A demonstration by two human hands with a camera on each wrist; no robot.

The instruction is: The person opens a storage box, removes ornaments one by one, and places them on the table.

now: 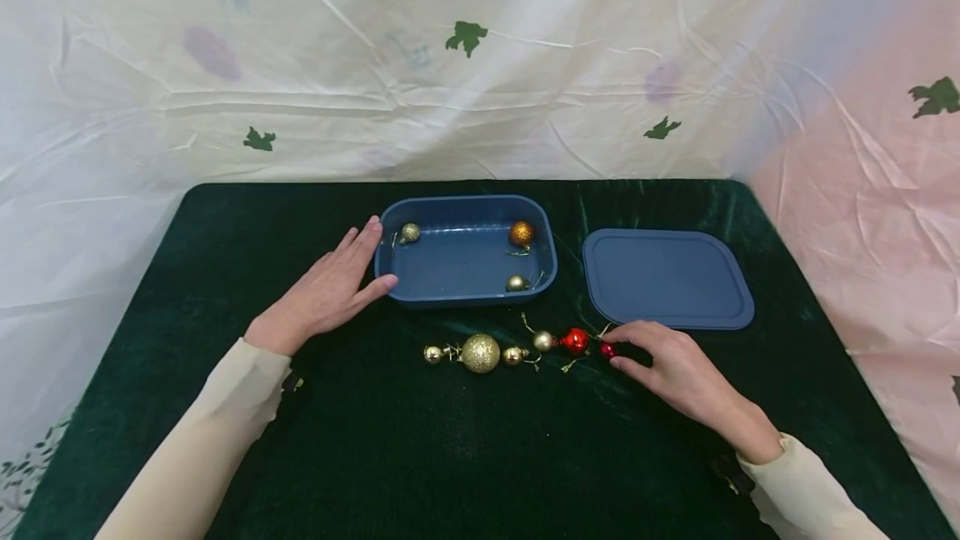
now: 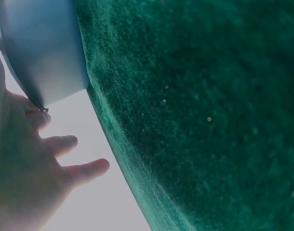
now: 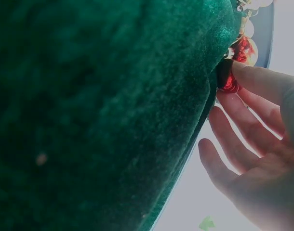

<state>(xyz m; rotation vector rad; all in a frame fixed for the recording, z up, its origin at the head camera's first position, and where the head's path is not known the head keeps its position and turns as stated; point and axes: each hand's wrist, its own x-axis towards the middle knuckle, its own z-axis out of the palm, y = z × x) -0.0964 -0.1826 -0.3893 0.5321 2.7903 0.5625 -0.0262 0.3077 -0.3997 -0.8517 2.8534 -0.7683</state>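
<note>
In the head view my left hand [image 1: 330, 280] rests against the left end of a blue box [image 1: 465, 300], its fingers straight and its thumb at the front rim. The left wrist view shows that hand [image 2: 33, 149] with spread fingers beside the box wall [image 2: 46, 43]. My right hand [image 1: 675, 373] pinches a small dark red bauble [image 1: 607, 350] between thumb and forefinger, at the right end of a row of baubles. Close by lies a larger red bauble [image 1: 575, 341]. From the right wrist, the pinched bauble [image 3: 228, 79] is partly covered by the thumb.
Along the row lie a big gold glitter bauble [image 1: 480, 353] and several smaller gold ones. Inside the box are an orange bauble [image 1: 521, 233] and two gold ones [image 1: 409, 232]. A blue lid [image 1: 667, 280] lies flat on the dark green cloth [image 1: 465, 457], right of the box.
</note>
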